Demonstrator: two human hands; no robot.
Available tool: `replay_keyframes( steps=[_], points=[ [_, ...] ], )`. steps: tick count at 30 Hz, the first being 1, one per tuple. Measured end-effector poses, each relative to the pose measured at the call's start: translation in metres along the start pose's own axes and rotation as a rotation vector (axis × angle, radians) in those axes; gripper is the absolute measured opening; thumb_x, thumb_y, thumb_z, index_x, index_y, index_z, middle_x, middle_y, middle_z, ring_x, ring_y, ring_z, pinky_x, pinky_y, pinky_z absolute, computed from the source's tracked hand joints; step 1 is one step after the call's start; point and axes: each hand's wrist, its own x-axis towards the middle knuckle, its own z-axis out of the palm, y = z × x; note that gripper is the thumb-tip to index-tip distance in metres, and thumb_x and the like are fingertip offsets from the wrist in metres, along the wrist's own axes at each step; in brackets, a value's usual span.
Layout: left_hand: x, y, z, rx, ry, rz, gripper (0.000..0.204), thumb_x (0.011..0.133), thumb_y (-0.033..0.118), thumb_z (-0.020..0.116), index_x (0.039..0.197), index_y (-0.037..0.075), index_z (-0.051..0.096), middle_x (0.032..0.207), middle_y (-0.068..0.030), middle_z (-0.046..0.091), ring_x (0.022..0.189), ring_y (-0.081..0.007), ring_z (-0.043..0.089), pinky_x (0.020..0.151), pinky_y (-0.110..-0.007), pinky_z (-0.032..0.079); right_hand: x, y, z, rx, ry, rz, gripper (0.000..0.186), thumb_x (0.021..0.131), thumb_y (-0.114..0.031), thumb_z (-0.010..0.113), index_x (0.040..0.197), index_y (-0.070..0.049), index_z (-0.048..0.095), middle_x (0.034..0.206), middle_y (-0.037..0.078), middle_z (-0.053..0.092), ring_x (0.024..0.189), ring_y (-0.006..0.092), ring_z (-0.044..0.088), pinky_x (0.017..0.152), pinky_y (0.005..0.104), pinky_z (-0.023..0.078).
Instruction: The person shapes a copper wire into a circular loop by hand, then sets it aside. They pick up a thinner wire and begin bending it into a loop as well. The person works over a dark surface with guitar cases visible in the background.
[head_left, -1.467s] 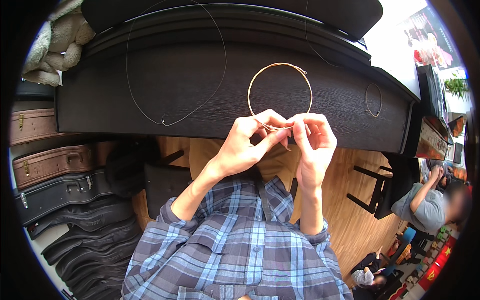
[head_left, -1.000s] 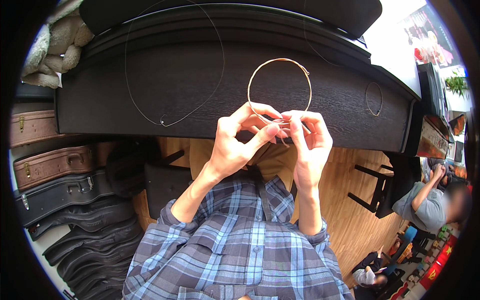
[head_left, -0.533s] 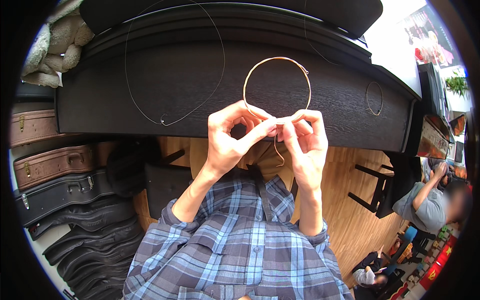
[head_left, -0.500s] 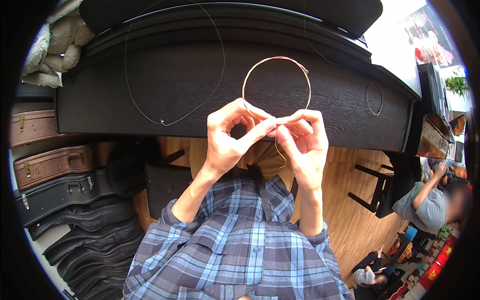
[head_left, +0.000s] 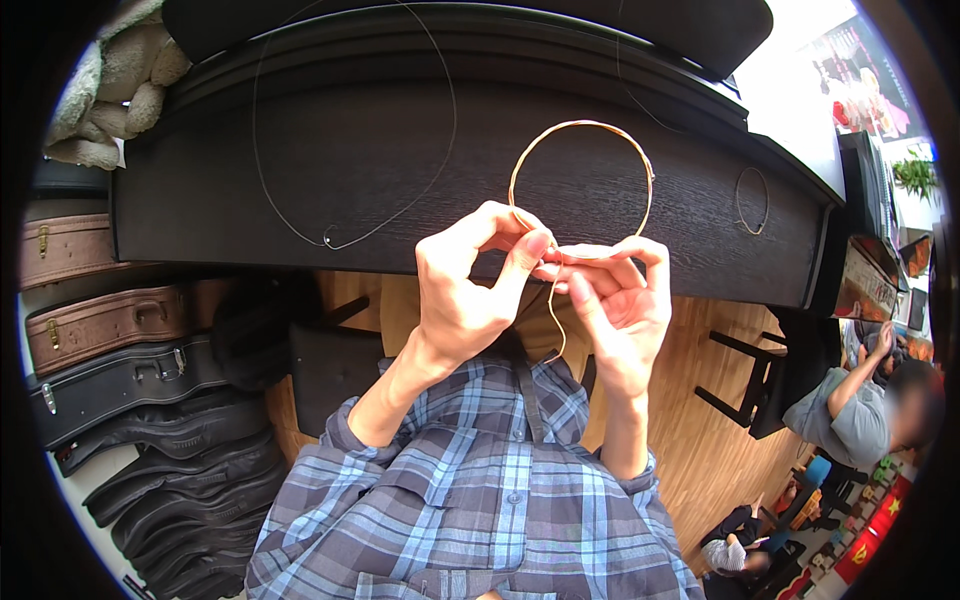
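Observation:
My left hand (head_left: 465,290) pinches the lower part of a coiled bronze-coloured string (head_left: 581,122), thumb pressed near the fingertips. Beside it, my right hand (head_left: 625,320) has its fingers bent around the lower right of the coil, with the thumb dropped away from them. A kinked loose end (head_left: 558,320) dangles between both hands in front of my plaid shirt. Behind, on the dark wooden piano-like top (head_left: 200,200), lie a large thin silver string loop (head_left: 455,120) at left and a small loop (head_left: 767,200) at right.
A plush toy (head_left: 135,75) sits top left, above stacked instrument cases (head_left: 100,330). At right are a black stool (head_left: 740,400), a seated person in grey (head_left: 840,420) with hands raised, another person (head_left: 730,550) lower down, and a plant (head_left: 912,175).
The coil has shifted right and looks wider. My right thumb has dropped from the pinch and its fingers stretch leftward. More loose string hangs down between my hands.

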Motion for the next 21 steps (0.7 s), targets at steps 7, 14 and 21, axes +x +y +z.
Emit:
replay_keyframes(
  steps=[7,14,21],
  points=[
    [-0.001,-0.001,0.010,-0.062,0.077,0.037,0.006,0.095,0.000,0.067,0.091,-0.004,0.066,0.079,-0.0099,0.072,0.073,-0.0166,0.075,0.068,-0.027,0.058,-0.007,0.012,0.010,-0.172,0.113,-0.235,0.057,0.081,0.016,0.075,0.119,-0.003,0.036,0.114,0.026,0.068,0.104,0.0300,0.072,0.093,0.0368,0.061],
    [-0.003,0.003,0.016,-0.057,0.071,0.005,0.006,0.097,0.000,0.065,0.092,-0.004,0.065,0.079,-0.0102,0.072,0.074,-0.0154,0.074,0.069,-0.027,0.059,0.006,0.003,0.000,-0.737,0.110,-0.562,0.025,0.071,0.000,0.086,0.092,-0.005,0.073,0.100,0.009,0.076,0.086,0.0200,0.071,0.077,0.0309,0.056],
    [-0.003,0.002,0.015,-0.197,0.029,-0.034,0.007,0.101,0.001,0.058,0.101,-0.005,0.060,0.086,-0.0133,0.071,0.077,-0.0176,0.071,0.073,-0.030,0.060,0.021,-0.008,-0.002,-0.888,0.183,-0.685,0.021,0.069,-0.003,0.087,0.085,-0.010,0.075,0.095,0.003,0.075,0.093,0.0221,0.067,0.084,0.0343,0.050]
  ],
)
